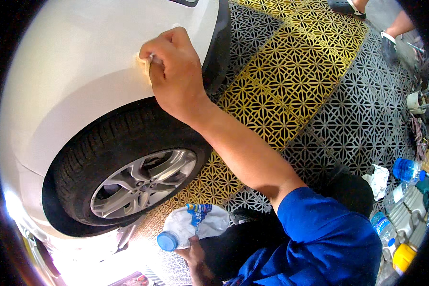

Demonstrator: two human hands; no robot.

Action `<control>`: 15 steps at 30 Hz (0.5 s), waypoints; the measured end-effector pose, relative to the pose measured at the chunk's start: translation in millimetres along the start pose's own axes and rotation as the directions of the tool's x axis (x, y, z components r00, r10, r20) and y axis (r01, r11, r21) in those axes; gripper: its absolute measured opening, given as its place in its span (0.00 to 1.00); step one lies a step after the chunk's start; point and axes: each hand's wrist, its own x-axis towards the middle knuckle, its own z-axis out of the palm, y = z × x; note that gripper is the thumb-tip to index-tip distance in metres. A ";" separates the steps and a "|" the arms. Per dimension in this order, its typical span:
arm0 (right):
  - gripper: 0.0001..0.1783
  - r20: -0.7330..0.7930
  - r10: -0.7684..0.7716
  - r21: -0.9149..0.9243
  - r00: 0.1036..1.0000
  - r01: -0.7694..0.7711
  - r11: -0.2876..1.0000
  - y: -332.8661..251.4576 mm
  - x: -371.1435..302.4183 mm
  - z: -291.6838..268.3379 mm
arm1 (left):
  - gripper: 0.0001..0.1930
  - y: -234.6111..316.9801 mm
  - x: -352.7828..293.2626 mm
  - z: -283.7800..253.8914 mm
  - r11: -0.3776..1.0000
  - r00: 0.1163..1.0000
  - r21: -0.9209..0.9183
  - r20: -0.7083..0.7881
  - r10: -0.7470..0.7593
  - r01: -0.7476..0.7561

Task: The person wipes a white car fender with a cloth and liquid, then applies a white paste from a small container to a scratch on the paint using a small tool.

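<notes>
A floor of yellow and grey lattice tiles (291, 76) spreads beneath a white car (95, 52). Nearest, toward seven o'clock, the left hand (194, 254) is clamped round the neck end of a clear bottle (214, 223), thumb against it, its blue cap (167, 240) in place; the other fingers are partly hidden. Toward eight o'clock stands the wheel (145, 183). Toward eleven, the right hand's fingers are pinched together on a pale yellow cloth (143, 66), held against the panel above the wheel arch. Wiping seems under way; which part is finished and which is left, I cannot tell. Farther off, toward one to two o'clock, are another person's feet in dark shoes (389, 46).
</notes>
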 end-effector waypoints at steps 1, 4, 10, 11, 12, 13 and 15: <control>0.11 -0.030 -0.035 -0.027 0.999 0.034 0.999 0.7 0.1 -0.1 | 0.38 -0.2 1.1 0.7 1.000 1.000 -0.001 0.011 0.018 -0.018; 0.14 -0.116 -0.148 -0.090 0.982 0.138 0.986 0.2 -8.0 0.9 | 0.37 0.5 2.6 -0.6 0.998 0.996 0.000 0.052 0.068 -0.068; 0.18 -0.191 -0.285 -0.264 0.939 0.230 0.937 13.0 -23.3 0.0 | 0.36 -1.2 3.2 -3.7 0.999 0.997 0.014 0.069 0.033 -0.034; 0.18 -0.187 -0.297 -0.327 0.936 0.225 0.918 26.2 -25.0 -6.5 | 0.35 2.7 4.0 -2.2 0.999 0.997 0.038 0.075 0.020 -0.022; 0.18 -0.183 -0.309 -0.390 0.933 0.220 0.894 39.7 -28.5 -12.9 | 0.35 2.9 4.3 -1.7 0.999 0.998 0.047 0.065 0.005 -0.009; 0.16 -0.217 -0.274 -0.374 0.937 0.179 0.910 52.7 -34.0 -18.9 | 0.34 4.0 5.5 -0.4 0.998 0.998 0.055 0.059 -0.007 0.003; 0.14 -0.278 -0.167 -0.315 0.946 0.075 0.946 69.7 -52.2 -19.9 | 0.33 1.5 4.9 -0.8 0.999 1.000 0.046 0.007 -0.019 0.019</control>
